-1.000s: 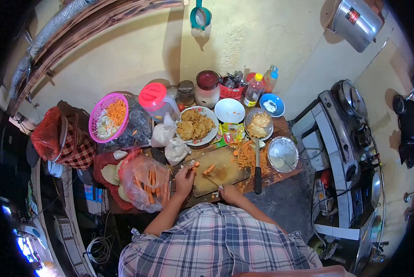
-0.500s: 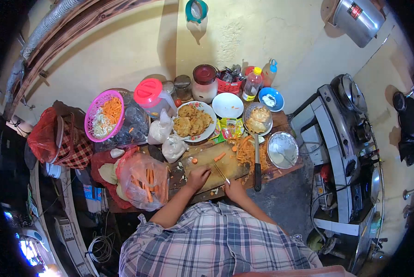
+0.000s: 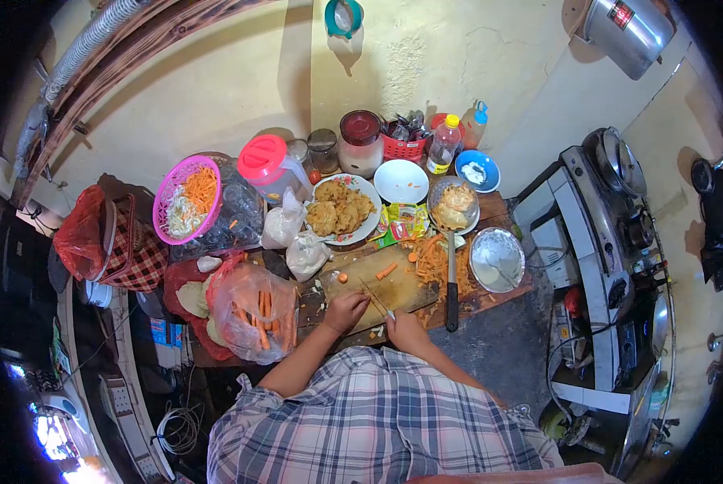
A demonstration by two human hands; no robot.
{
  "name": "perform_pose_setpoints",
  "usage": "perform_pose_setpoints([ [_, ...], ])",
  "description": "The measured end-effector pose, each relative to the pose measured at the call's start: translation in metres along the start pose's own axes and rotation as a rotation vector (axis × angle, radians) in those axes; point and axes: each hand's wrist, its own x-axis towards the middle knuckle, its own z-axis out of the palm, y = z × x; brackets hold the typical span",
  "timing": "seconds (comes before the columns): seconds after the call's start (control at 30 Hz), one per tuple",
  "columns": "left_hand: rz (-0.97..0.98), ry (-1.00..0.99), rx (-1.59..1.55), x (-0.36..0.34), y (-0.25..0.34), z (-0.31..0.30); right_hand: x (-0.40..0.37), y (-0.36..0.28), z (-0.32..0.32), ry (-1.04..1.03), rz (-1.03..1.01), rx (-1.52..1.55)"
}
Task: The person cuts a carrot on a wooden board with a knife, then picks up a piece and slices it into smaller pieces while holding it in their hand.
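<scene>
My right hand (image 3: 407,331) is closed around the handle of a knife (image 3: 375,298), whose thin blade slants up and left over the wooden cutting board (image 3: 414,290). Close to the blade, my left hand (image 3: 347,313) rests at the board's near side with its fingers pinched together. What sits between those fingertips is too small to make out. On the board lie a carrot piece (image 3: 386,270) and, further left, a small carrot end (image 3: 343,277). Orange carrot peelings (image 3: 434,266) are heaped at the board's right side.
Left of the board is a plastic bag of carrots (image 3: 252,310). Behind stand a plate of fritters (image 3: 341,210), a white plate (image 3: 402,181) and a pink basket of shredded vegetables (image 3: 185,202). A skimmer (image 3: 452,282) and a metal bowl (image 3: 497,260) flank the right; a stove (image 3: 611,218) stands beyond.
My right hand and the knife have shifted slightly left, bringing the blade nearer my left fingertips. My left hand stays almost in place. The whole view has tilted a little.
</scene>
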Motion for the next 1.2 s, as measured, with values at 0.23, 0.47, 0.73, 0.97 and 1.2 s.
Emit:
perform_pose_setpoints([
  [0.23, -0.013, -0.023, 0.005, 0.002, 0.003, -0.002, 0.001, 0.002, 0.007, -0.018, 0.026, -0.082],
  [0.47, -0.027, -0.027, -0.017, 0.004, 0.007, -0.004, 0.000, -0.006, 0.007, 0.012, 0.087, -0.111],
  [0.73, -0.008, -0.049, -0.016, 0.004, 0.006, -0.005, 0.007, 0.008, 0.014, 0.002, 0.028, -0.096],
  [0.97, -0.040, -0.056, 0.001, 0.003, 0.005, -0.003, 0.017, 0.031, 0.038, 0.022, 0.037, -0.085],
  [1.2, -0.070, -0.057, -0.031, 0.003, 0.004, -0.004, 0.018, 0.044, 0.055, -0.022, 0.091, -0.127],
])
